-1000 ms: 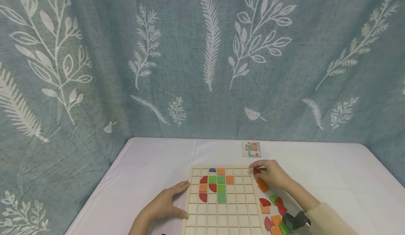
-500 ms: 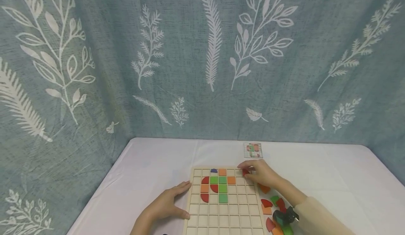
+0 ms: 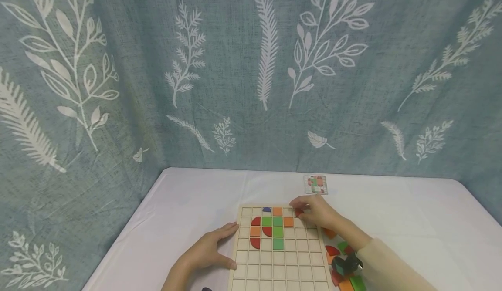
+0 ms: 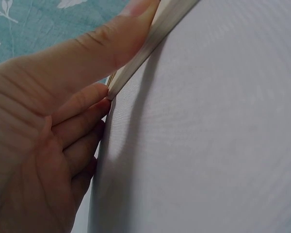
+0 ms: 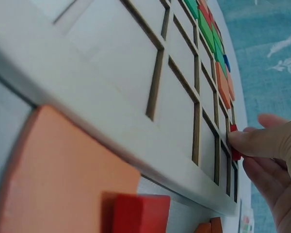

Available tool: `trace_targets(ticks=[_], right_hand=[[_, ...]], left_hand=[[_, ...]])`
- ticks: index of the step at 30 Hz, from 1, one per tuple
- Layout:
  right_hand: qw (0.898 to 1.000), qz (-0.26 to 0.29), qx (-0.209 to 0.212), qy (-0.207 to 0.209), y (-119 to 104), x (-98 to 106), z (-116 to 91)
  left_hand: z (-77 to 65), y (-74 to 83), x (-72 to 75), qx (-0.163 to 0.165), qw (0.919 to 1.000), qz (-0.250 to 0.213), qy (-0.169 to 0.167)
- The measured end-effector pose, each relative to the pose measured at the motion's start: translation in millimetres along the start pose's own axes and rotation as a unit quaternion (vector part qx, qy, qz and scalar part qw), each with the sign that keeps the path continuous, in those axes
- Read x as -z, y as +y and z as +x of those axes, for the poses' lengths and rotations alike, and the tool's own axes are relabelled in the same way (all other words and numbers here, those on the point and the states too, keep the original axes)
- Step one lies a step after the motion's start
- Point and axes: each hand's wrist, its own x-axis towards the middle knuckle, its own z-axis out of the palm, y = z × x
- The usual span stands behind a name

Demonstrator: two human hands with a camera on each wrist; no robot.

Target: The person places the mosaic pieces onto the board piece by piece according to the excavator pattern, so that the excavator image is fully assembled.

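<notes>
A pale wooden grid board (image 3: 259, 258) lies on the white table, with green, orange, red and blue flat pieces in its upper cells. My left hand (image 3: 211, 248) rests against its left side; fingertips and thumb touch the edge, and the left wrist view shows the thumb along the rim. Over the board's top right part, my right hand (image 3: 317, 211) pinches a red piece (image 3: 299, 212) between thumb and fingers. In the right wrist view this red piece (image 5: 234, 145) stands tilted right at a cell near the far edge, partly hidden by the thumb.
Loose red, orange and green pieces (image 3: 357, 283) lie right of the board, some hidden under the right arm and its black wrist camera (image 3: 347, 263). A small printed pattern card (image 3: 315, 184) lies beyond the board. A leaf-patterned blue curtain (image 3: 243, 86) hangs behind the table.
My right hand has moved left from beside the board's upper right corner to over its top right cells, carrying the red piece. The left hand stays at the board's left edge.
</notes>
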Motion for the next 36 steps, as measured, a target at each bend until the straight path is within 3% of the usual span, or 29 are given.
trace_targets(ticks=[12, 21, 26, 36], right_hand=[[0.999, 0.031, -0.026, 0.017, 1.2, 0.6, -0.2], [0.986, 0.117, -0.098, 0.063, -2.0, 6.9, -11.8], [0.98, 0.15, -0.109, 0.07, -1.6, 19.9, -30.5], [0.978, 0.152, -0.138, 0.039, -2.3, 42.7, -82.4]], left_hand=[[4.2, -0.3, -0.1, -0.011, 0.9999, -0.009, -0.004], [5.5, 1.9, 0.7, -0.009, 0.9999, -0.008, -0.004], [5.8, 2.2, -1.3, -0.005, 0.9999, -0.009, -0.005], [3.1, -1.2, -0.7, 0.005, 1.0, -0.009, 0.001]])
